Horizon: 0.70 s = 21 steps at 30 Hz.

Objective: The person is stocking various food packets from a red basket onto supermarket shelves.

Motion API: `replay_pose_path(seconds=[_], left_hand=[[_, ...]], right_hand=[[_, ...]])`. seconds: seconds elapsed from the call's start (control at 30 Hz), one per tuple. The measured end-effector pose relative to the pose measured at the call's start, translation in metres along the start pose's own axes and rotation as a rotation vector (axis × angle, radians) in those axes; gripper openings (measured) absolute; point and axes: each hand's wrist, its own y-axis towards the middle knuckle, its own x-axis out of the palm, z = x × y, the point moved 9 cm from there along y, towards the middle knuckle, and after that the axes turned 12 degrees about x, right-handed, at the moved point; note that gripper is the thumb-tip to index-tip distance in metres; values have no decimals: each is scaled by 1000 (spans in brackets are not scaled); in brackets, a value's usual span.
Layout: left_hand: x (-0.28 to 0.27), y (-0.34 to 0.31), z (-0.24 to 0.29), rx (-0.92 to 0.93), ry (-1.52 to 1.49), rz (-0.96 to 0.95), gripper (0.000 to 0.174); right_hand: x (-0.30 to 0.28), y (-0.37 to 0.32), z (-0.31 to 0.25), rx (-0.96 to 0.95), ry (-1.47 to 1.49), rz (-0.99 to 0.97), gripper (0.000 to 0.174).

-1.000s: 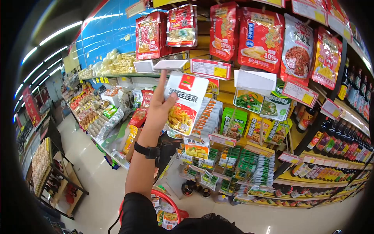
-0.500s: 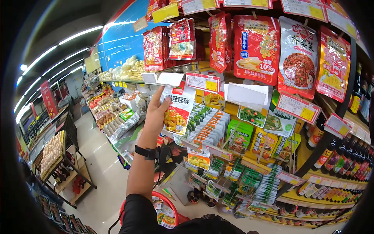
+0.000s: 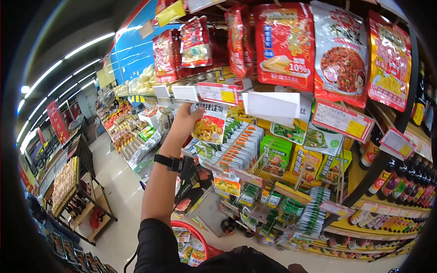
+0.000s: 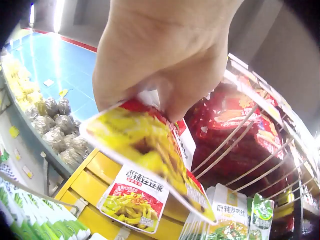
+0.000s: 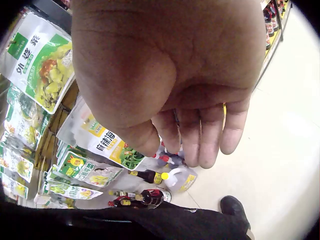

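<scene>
Left hand (image 3: 181,125) pinches packet (image 3: 209,128), top now behind the price tags (image 3: 217,93), earlier in front; so at rack, unreleased. Right hand (image 5: 180,75) loose, empty.

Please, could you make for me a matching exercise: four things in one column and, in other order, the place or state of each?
1. left hand
2. right hand
3. black wristband
4. red basket

A. worn around the left forearm
B. below, with colourful packets inside
C. pinching a white-and-red pouch
D. open, holding nothing

Pairs: 1-C, 2-D, 3-A, 4-B
</scene>
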Motion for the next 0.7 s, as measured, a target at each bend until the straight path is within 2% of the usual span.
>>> replay_pose_path(seconds=[0.07,0.1,0.17,0.2,0.27,0.3,0.4,0.43,0.57,0.7], left_hand=[[12,14,-3,44,204,-133,40],[18,15,7,14,236,-52,42],[16,46,-51,237,624,-275,41],[28,52,-54,353,815,-385,41],[43,58,-59,351,895,-507,39],[46,68,-69,266,835,-520,39],[63,79,-62,316,740,-508,34],[66,79,-65,258,739,-508,34],[89,48,1,1,738,-497,33],[87,41,-10,-54,632,-512,39]], right_hand=[[3,-9,0,114,138,-45,19],[6,-11,2,101,143,-40,20],[9,-12,0,69,150,-26,21],[10,-13,2,95,182,-22,20],[13,-17,8,147,248,-10,20],[15,-20,10,165,263,-13,19],[22,-18,27,230,337,-29,18],[26,-17,35,263,377,-41,19],[26,-18,51,268,344,-11,19],[29,-21,70,344,418,-54,17]])
